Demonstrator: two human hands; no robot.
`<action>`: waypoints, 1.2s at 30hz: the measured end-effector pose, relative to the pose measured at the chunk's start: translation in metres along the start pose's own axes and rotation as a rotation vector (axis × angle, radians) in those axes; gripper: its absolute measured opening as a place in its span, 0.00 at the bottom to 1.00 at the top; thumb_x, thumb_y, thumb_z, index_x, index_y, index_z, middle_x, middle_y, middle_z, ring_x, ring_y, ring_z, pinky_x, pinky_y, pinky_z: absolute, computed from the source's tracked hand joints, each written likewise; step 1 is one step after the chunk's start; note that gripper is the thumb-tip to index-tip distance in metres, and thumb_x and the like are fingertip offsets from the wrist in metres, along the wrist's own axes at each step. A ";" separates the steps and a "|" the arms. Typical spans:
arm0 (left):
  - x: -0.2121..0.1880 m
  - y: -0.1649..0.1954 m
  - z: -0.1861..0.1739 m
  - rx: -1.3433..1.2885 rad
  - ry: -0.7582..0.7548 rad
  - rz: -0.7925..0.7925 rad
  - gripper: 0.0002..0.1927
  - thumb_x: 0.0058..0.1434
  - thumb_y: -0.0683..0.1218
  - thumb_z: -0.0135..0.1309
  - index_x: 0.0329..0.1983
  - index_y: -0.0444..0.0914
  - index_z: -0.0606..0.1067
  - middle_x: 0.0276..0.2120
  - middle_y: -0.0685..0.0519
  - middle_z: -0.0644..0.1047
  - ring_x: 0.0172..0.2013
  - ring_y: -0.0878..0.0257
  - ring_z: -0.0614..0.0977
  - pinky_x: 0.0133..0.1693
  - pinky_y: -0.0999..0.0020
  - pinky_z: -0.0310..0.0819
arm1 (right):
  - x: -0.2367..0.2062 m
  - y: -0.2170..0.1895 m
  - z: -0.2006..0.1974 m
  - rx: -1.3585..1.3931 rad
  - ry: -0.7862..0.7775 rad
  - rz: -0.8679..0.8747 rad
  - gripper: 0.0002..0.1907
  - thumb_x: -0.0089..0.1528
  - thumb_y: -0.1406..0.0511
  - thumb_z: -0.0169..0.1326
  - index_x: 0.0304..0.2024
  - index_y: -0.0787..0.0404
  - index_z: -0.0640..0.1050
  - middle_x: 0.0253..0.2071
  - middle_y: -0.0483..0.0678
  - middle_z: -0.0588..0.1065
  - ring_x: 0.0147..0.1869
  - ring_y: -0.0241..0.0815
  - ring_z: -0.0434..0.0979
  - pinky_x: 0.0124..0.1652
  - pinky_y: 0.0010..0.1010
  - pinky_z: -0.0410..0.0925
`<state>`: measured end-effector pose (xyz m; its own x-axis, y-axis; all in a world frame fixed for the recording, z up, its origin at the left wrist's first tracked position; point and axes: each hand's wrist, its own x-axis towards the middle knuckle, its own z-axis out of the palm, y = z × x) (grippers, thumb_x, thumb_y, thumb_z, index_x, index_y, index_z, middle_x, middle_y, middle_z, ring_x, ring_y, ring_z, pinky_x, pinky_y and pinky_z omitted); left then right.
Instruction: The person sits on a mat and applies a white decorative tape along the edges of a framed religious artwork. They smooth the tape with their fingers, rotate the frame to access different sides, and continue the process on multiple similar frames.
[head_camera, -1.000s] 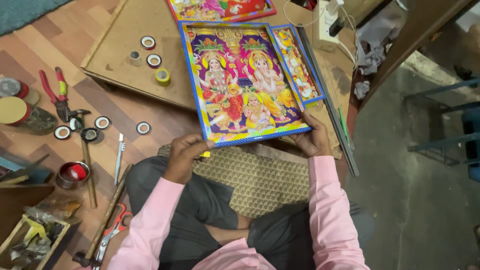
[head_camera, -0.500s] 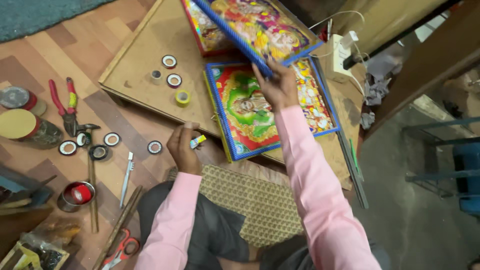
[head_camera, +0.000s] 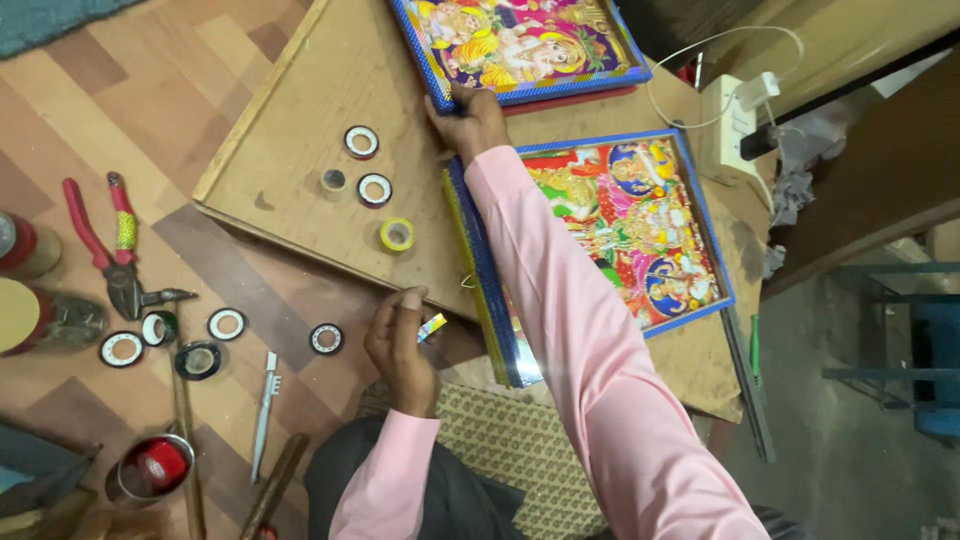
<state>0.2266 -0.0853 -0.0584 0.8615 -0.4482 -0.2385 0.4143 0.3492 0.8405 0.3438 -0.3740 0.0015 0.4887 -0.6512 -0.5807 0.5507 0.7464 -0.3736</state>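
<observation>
Framed picture (head_camera: 520, 45) lies flat at the board's (head_camera: 300, 160) far edge, right hand (head_camera: 470, 122) fingers closed on its near rim. Judged stiff, light, breakable; grip by the frame edges. Left hand (head_camera: 398, 340) pinches a small foil scrap (head_camera: 432, 327).

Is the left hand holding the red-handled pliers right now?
No: the left hand pinches a small shiny piece, while the pliers lie untouched on the floor.

A patchwork wood-pattern floor (head_camera: 90, 110) fills the left of the frame, a teal rug (head_camera: 40, 12) at the upper left corner, bare grey concrete (head_camera: 850, 450) at lower right beside a blue metal frame (head_camera: 900, 375) and dark wooden furniture (head_camera: 870, 190).
</observation>
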 end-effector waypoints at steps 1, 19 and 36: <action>0.001 -0.002 -0.001 0.003 0.011 -0.024 0.13 0.67 0.49 0.54 0.41 0.34 0.81 0.25 0.60 0.74 0.27 0.72 0.72 0.29 0.75 0.65 | 0.001 0.003 0.001 -0.049 0.083 -0.002 0.22 0.61 0.72 0.49 0.58 0.64 0.69 0.56 0.55 0.70 0.59 0.58 0.68 0.58 0.55 0.65; -0.048 -0.002 -0.008 0.012 -0.494 0.112 0.42 0.67 0.40 0.55 0.79 0.39 0.46 0.48 0.51 0.73 0.43 0.68 0.74 0.43 0.75 0.72 | -0.329 -0.077 -0.255 -0.708 -0.198 -0.345 0.16 0.65 0.67 0.57 0.54 0.68 0.77 0.48 0.53 0.80 0.46 0.43 0.80 0.47 0.35 0.75; -0.240 -0.009 0.037 0.209 -1.001 0.027 0.49 0.61 0.33 0.62 0.80 0.40 0.49 0.53 0.50 0.73 0.53 0.64 0.75 0.56 0.70 0.73 | -0.431 -0.088 -0.368 -0.636 -0.322 -0.338 0.13 0.64 0.71 0.58 0.50 0.68 0.80 0.48 0.52 0.81 0.50 0.40 0.81 0.53 0.33 0.74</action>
<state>0.0049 -0.0114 0.0094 0.1899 -0.9575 0.2169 0.2568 0.2617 0.9304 -0.1644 -0.1084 0.0188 0.5897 -0.7916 -0.1600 0.2587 0.3729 -0.8911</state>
